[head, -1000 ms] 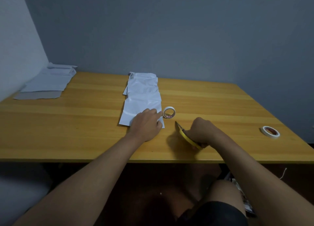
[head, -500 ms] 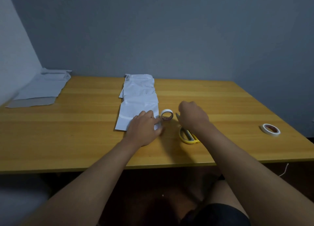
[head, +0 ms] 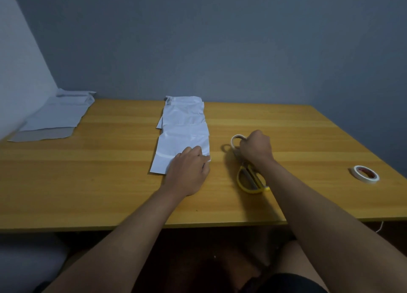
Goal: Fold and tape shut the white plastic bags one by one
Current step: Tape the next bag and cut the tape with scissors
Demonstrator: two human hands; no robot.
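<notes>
Tape roll grabbed, bag pinned at the near corner

The white bag [head: 184, 134] lies flat mid-frame on the table [head: 110, 182]; it looks feather-light, limp and slick, so I'd hold it by the folded near edge. The left hand [head: 187, 171] rests there, fingers loosely curled, pressing the corner. The right hand [head: 255, 149], which a second ago had the yellow scissors [head: 250, 180], has left them lying on the wood and now curls round the small tape roll [head: 236, 140], lifted right of the bag. Spare roll [head: 365, 173] sits at the right edge.
</notes>
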